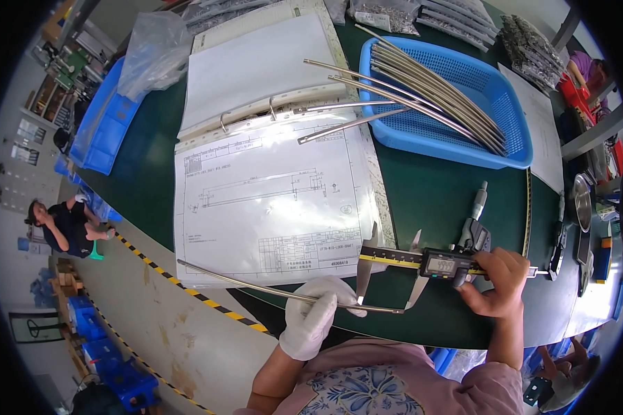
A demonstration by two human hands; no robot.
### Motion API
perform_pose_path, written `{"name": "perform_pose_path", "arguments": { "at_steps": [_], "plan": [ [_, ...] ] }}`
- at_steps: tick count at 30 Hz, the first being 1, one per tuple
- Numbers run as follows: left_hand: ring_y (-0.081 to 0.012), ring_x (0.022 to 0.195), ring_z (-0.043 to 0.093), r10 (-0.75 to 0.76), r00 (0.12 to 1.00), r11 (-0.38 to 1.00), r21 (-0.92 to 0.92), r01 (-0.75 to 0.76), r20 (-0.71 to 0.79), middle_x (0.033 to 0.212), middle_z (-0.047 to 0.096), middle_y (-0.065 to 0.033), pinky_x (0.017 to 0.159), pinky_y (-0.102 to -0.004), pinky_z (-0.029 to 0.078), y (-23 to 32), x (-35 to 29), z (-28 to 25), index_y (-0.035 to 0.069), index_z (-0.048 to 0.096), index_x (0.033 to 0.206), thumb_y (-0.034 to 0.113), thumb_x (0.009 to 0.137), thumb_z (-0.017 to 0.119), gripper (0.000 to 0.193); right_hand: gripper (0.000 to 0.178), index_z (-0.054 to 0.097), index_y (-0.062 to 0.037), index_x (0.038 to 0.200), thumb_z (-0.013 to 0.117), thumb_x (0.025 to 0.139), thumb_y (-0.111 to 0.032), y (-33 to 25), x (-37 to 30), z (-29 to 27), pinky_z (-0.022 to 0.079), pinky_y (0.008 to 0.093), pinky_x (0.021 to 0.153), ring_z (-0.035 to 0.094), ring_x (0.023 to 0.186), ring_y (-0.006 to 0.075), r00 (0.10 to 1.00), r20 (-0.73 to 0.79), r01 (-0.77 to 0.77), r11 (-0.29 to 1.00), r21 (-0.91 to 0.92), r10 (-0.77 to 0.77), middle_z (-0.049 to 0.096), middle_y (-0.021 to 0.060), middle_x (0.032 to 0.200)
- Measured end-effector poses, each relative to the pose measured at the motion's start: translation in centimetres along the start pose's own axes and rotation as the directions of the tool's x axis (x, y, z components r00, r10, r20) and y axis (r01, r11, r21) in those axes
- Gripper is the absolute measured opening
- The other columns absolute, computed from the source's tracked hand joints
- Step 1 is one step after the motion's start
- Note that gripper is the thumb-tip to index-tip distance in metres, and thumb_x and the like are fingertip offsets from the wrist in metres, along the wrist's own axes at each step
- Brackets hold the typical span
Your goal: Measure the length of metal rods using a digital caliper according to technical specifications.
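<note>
My left hand [311,319], in a white glove, is closed around a thin metal rod [242,282] that lies slantwise over the lower edge of a drawing sheet. My bare right hand [498,282] grips a digital caliper [394,258] by its slide, right of the small display. The caliper's jaws stand apart and point toward me. The rod's right end lies between the jaw tips, close to the right one; whether they touch it I cannot tell. Beneath the rod and caliper is the dark green table [450,325]. A micrometer [476,221] rests just beyond the caliper.
An open ring binder [270,180] with a technical drawing fills the table's middle. Behind it to the right, a blue basket [457,155] holds several metal rods, some jutting over the binder. A blue bin [100,138] stands at the left. Bagged parts [387,15] line the back.
</note>
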State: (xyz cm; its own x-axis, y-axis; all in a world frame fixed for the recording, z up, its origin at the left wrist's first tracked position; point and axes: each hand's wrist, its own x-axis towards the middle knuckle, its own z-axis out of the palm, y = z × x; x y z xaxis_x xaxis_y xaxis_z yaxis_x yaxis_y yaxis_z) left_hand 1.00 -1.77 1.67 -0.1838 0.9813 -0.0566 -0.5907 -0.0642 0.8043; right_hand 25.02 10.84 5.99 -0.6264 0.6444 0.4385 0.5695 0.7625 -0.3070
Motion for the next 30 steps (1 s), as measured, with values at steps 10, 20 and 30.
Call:
{"name": "perform_pose_path", "arguments": {
  "at_steps": [10,20,30],
  "plan": [
    [-0.0211,0.072,0.058,0.003,1.0,1.0,-0.008,-0.003,0.007,0.083,0.054,-0.0154,0.07,-0.0312,0.048,0.06,0.22,0.02,-0.007,0.054,0.085,0.005,0.087,0.039,0.02,0.038,0.057,-0.004,0.069,0.065,0.066,-0.041,0.05,0.05,0.01,0.032,0.0307,0.037,0.044,0.04,0.0218,1.0,0.007,-0.001,1.0,-0.014,0.001,0.044,0.0053,0.052],
    [-0.0212,0.071,0.058,-0.009,1.0,1.0,-0.012,0.009,0.002,0.082,0.054,-0.0153,0.069,-0.031,0.048,-0.05,-0.11,0.02,-0.007,0.054,0.084,0.006,0.087,0.04,0.02,0.037,0.057,-0.0038,0.07,0.066,0.066,-0.04,0.04,-0.24,-0.07,0.033,0.031,0.038,0.046,0.041,0.0223,1.0,0.012,-0.001,1.0,-0.001,0.001,0.046,0.0058,0.053],
    [-0.0228,0.07,0.059,0.016,1.0,1.0,0.017,-0.016,-0.021,0.081,0.055,-0.0166,0.068,-0.0324,0.049,-0.05,0.08,0.07,-0.007,0.054,0.083,0.007,0.085,0.04,0.019,0.034,0.056,-0.0044,0.07,0.068,0.063,-0.036,0.07,-0.03,-0.17,0.034,0.0301,0.038,0.047,0.042,0.0214,1.0,0.017,-0.025,1.0,0.0,0.025,0.046,0.0048,0.053]
  ]
}}
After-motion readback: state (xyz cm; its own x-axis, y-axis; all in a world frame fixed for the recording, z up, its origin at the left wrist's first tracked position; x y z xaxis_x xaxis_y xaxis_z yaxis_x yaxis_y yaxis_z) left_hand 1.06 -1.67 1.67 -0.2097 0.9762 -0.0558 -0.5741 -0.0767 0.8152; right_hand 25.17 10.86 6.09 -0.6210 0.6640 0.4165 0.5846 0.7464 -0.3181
